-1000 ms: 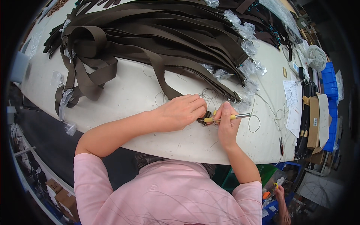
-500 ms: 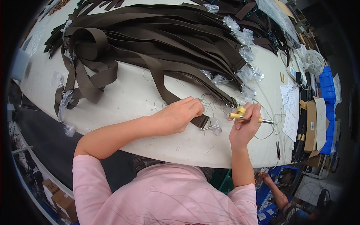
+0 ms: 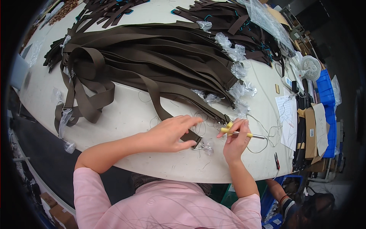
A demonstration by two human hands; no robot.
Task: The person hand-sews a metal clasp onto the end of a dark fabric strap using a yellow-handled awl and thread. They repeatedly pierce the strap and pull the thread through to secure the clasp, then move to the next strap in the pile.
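My left hand (image 3: 169, 134) is spread over a dark brown webbing strap (image 3: 190, 136), thumb and fingers apart. The strap's end carries a metal ring (image 3: 198, 145) partly in clear plastic wrap (image 3: 207, 148), just beyond my thumb. To the right, my right hand (image 3: 235, 148) grips a pen-shaped tool (image 3: 248, 134) with a yellow handle and a metal end pointing right. A yellow band (image 3: 229, 125) shows by its fingers. Behind both hands lies a big bundle of the same straps (image 3: 152, 49), their hardware ends wrapped in plastic.
Loose threads and a thin cord (image 3: 271, 135) lie on the white table (image 3: 160, 166). At right are papers (image 3: 286, 114), small snips (image 3: 277, 161), a fan (image 3: 311, 68), cardboard (image 3: 310, 133) and blue bins (image 3: 330, 133). More dark straps (image 3: 248, 34) lie at the back. Another person's arm (image 3: 277, 190) shows lower right.
My left hand has gone from closed fingers to spread ones. The tool in my right hand has tilted slightly. The whole view has shifted, and the other person's arm has moved.
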